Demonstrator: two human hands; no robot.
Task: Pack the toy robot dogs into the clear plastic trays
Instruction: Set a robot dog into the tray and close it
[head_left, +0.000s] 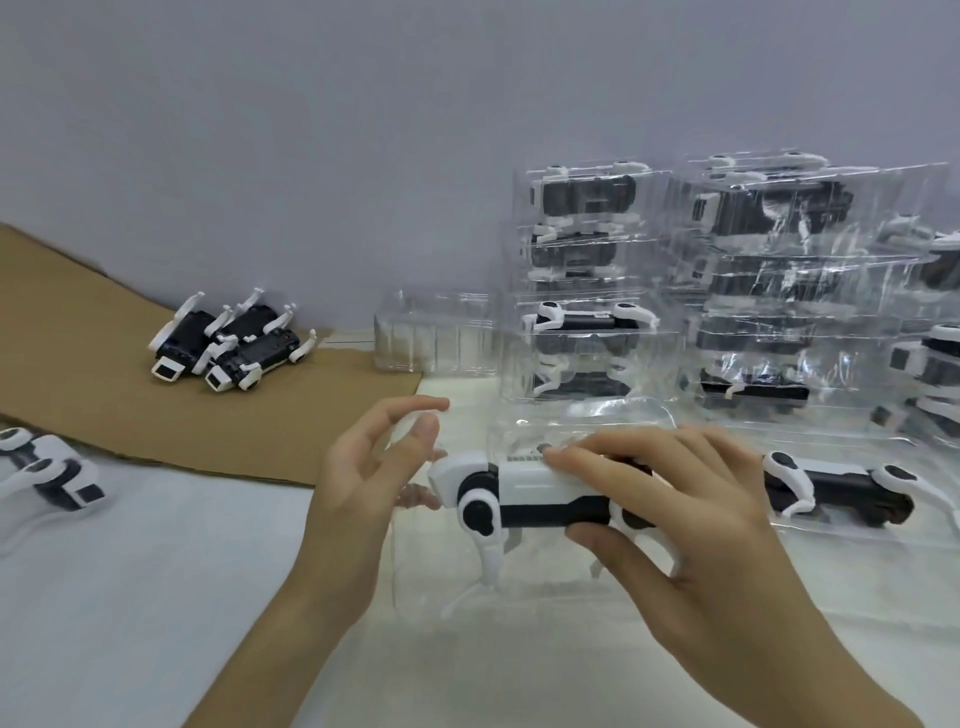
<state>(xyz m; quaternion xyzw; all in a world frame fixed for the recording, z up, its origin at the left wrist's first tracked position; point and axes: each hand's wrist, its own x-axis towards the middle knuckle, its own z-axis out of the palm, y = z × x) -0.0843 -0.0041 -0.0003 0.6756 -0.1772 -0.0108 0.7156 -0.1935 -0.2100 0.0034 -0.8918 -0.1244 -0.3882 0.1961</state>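
Legs could snag the rim of the clear plastic tray: right hand grip pinches the white-and-black toy robot dog, left hand spread

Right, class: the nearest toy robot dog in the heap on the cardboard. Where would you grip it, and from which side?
Probably the black trunk of the nearest toy robot dog, pinched across its flanks between front and rear legs, coming from above. It lies belly-up with thin white legs sticking out, poor handholds; the trunk is solid and blocky.
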